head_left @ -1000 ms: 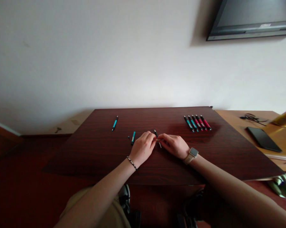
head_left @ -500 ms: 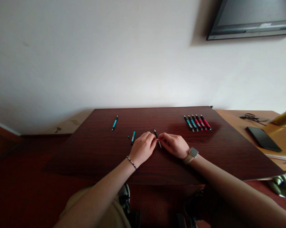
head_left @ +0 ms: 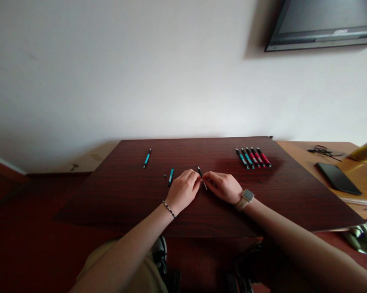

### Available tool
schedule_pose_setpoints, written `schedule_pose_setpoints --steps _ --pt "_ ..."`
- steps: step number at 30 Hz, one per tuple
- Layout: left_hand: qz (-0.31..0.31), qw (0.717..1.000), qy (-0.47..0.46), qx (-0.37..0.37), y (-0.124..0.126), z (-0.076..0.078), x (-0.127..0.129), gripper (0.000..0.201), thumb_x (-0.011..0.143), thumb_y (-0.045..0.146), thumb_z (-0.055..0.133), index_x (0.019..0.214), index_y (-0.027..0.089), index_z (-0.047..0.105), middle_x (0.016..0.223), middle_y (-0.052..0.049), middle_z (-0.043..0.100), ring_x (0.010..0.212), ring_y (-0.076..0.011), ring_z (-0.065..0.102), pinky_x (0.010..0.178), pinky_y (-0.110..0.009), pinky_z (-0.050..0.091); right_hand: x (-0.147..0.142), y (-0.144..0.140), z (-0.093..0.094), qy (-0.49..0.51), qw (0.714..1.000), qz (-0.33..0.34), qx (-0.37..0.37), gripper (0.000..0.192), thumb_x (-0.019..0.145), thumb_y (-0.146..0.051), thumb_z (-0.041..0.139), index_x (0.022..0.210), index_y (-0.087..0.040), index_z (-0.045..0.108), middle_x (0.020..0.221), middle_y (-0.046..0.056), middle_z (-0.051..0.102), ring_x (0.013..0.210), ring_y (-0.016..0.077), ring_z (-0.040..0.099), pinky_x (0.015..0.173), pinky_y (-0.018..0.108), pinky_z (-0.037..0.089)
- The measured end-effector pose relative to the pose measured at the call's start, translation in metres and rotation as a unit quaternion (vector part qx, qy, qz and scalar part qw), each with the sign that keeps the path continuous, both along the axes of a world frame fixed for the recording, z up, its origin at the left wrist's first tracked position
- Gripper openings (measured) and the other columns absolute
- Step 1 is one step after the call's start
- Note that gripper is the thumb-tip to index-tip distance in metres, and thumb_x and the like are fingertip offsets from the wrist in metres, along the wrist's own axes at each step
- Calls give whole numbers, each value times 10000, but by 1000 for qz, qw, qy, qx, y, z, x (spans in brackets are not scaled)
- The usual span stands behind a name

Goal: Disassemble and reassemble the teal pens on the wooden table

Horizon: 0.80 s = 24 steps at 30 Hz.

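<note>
My left hand [head_left: 185, 188] and my right hand [head_left: 223, 187] meet fingertip to fingertip over the middle of the dark table. Both are closed in a pinch around something small and pale that I cannot make out. Just beyond the fingertips shows a black pen part with a light tip [head_left: 199, 171]. A thin white stick, like a pen refill [head_left: 205, 185], lies just on the near side of them. Left of my left hand are a teal and black pen barrel [head_left: 170, 178] and a tiny teal piece [head_left: 164, 176].
A whole teal pen [head_left: 147, 158] lies at the back left of the table [head_left: 134, 195]. Several teal and red pens [head_left: 253, 158] lie in a row at the back right. A side table at right holds a black phone [head_left: 338, 178], a cable [head_left: 324, 151] and something yellow [head_left: 365, 152].
My fingertips have shifted very slightly against each other. Everything else lies as before.
</note>
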<state>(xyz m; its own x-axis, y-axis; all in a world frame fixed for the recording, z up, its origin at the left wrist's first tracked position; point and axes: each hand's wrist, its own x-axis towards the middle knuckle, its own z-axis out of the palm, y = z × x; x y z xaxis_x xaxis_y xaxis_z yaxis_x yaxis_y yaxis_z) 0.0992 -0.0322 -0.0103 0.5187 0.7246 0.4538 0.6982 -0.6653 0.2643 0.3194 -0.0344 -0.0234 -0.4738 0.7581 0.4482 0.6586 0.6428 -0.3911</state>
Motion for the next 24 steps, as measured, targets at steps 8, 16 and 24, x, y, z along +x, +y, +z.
schedule_pose_setpoints --steps 8,16,24 --pt "5 1000 12 5 0 1 1 116 1051 203 477 970 209 559 964 -52 628 936 -212 634 876 -365 546 -2 -2 3 2 1000 -10 7 164 1069 -325 517 1117 -232 643 938 47 760 759 167 701 703 249 485" --pt "-5 1000 3 3 0 1 0 85 1033 183 499 980 215 557 983 -55 633 957 -215 638 874 -368 552 0 0 -1 5 1000 2 -2 180 1066 -322 525 1172 -248 650 1011 58 779 840 185 734 754 266 517" --pt "-3 1000 -3 4 -1 2 1 84 996 146 520 987 215 567 977 -56 633 946 -215 632 872 -375 553 0 0 0 5 1000 7 0 184 1062 -325 524 1171 -250 652 987 54 780 813 182 729 736 262 509"
